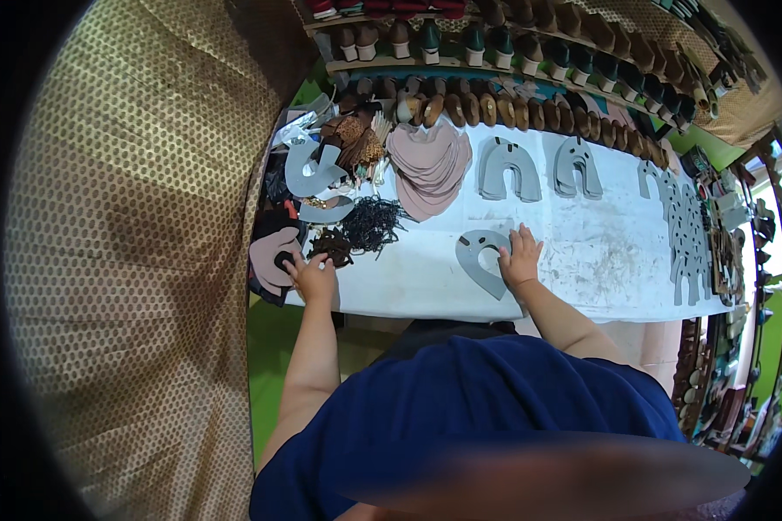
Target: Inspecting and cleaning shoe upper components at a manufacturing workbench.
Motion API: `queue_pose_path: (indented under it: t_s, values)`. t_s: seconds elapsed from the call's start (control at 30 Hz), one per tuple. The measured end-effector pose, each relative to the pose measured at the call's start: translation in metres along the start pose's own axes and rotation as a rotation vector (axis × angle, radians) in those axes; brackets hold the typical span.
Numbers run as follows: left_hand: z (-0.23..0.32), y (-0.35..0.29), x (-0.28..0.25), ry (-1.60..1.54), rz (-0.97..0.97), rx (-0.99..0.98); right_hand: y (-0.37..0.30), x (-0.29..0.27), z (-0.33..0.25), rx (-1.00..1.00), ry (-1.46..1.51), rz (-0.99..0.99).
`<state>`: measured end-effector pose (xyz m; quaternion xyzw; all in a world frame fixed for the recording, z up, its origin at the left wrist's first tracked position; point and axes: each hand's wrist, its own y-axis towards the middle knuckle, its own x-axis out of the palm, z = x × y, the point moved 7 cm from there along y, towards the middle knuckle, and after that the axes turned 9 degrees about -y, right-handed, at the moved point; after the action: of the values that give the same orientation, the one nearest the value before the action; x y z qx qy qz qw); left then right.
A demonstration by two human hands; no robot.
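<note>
A grey horseshoe-shaped cut piece (487, 267) with dark small marks lies near the front edge of the white-covered table. My right hand (520, 259) rests at its right arm, fingers stretched out and flat. At the table's left end, my left hand (314, 278) reaches down with its fingers apart. Its fingertips are beside a small round black thing (284, 259), which lies on pale pink cut pieces (269, 271); whether they touch it is hard to make out. A dark brown bundle of strips (330, 247) lies just beyond that hand.
Behind lie stacked pink pieces (430, 169), two piles of grey horseshoe pieces (506, 169), and a tangle of black cords (373, 222). More grey pieces (688, 230) line the right end. Shoe lasts (487, 110) fill the rear shelves. A patterned curtain (148, 260) hangs left.
</note>
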<state>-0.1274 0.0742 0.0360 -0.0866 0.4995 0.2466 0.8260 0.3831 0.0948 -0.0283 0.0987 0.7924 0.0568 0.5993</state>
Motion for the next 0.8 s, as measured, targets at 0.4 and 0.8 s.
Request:
queue_pose_path:
  t_s: [0.4,0.8]
  values:
    - [0.021,0.003,0.009,0.14,-0.01,0.17,0.003,0.009,-0.011,-0.03,-0.127,-0.161]
    - [-0.01,0.022,0.018,-0.507,0.043,-0.228,0.004,0.007,-0.013,-0.031,-0.111,-0.163]
